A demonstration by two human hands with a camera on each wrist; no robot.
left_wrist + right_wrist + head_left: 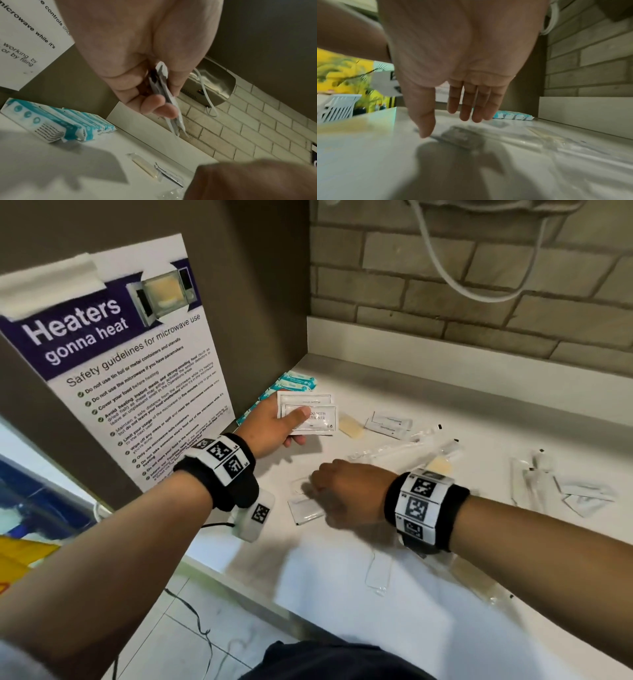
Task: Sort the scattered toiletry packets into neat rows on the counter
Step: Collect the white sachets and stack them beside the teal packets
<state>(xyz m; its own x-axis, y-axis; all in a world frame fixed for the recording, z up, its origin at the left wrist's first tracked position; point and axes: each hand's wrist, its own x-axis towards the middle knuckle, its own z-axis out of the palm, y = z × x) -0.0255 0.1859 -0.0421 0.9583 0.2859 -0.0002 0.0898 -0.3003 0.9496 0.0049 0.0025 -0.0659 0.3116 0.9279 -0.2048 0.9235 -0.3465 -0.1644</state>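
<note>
Grey brick wall [479, 289], taped microwave poster [113, 364], white-tiled floor [178, 638].

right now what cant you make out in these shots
- Head view: right hand is motion-blurred, so contact with the flat sachet is unclear.
- Left wrist view: sachets in the left hand show edge-on; their count is unclear.
- Head view: thumb hides part of their print.

White shampoo sachets [308, 414] stacked, held above counter; teal packets [291, 385] rowed at back-left corner; clear packets [404, 451] scattered
</note>
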